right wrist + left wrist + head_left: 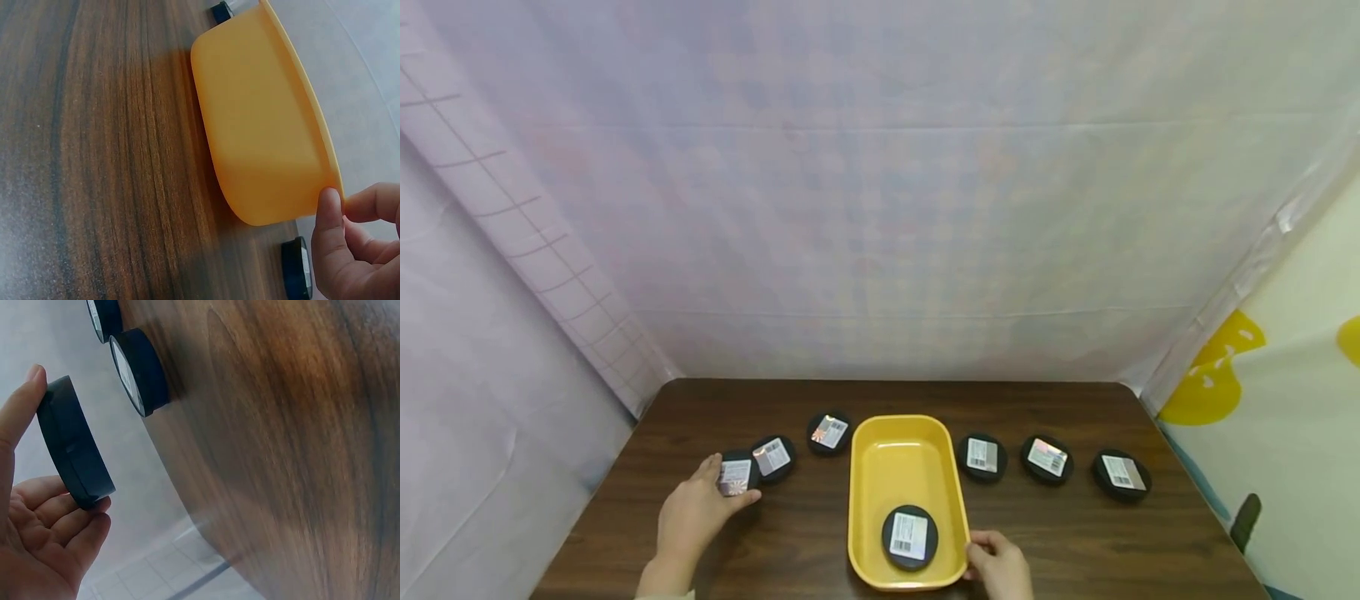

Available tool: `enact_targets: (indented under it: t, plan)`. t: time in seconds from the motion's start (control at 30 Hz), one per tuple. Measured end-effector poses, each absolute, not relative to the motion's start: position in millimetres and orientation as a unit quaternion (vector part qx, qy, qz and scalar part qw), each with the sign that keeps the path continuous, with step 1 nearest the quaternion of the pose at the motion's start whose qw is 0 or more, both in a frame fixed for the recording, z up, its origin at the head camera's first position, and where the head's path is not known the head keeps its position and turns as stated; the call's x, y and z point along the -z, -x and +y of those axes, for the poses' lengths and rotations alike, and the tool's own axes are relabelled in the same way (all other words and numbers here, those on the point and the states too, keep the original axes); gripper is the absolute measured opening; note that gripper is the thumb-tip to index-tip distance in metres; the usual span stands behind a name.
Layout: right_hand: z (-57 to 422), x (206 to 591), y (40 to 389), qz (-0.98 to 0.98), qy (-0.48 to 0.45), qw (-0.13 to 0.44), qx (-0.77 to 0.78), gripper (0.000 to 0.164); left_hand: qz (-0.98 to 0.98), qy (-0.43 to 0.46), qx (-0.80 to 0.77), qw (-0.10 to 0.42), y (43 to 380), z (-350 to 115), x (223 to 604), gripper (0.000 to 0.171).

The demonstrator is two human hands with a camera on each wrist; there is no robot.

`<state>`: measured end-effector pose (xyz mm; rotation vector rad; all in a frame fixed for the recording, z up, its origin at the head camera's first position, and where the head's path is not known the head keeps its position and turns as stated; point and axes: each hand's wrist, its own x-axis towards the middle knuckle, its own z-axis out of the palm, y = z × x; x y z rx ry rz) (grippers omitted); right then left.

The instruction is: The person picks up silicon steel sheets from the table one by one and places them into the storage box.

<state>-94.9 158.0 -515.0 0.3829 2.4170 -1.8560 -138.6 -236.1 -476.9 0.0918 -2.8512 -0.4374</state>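
My left hand (691, 514) grips a round black case (75, 442) by its edge, thumb on one side and fingers on the other. In the left wrist view that case shows apart from the wooden surface. Its top carries a white barcode label (735, 477). Beside it lies another black case (773, 458). My right hand (1000, 567) pinches the rim of a yellow tray (262, 125) at its near right corner, with the thumb on the outer wall. Inside the tray, near its front end, lies one labelled black case (910, 538).
One more black case (830, 434) lies just left of the tray. To the tray's right are three others: a near one (982, 457), a middle one (1047, 460) and a far one (1122, 475). All sit on a dark wooden table (1037, 533) with pale curtains (880, 208) behind.
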Motion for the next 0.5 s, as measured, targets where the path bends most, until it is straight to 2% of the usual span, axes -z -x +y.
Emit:
enact_targets:
  t: [0.5]
  plan:
    - [155, 515, 95, 0.780, -0.127, 0.025, 0.613, 0.031, -0.981, -0.033, 0.162, 0.103, 137, -225, 485, 0.098]
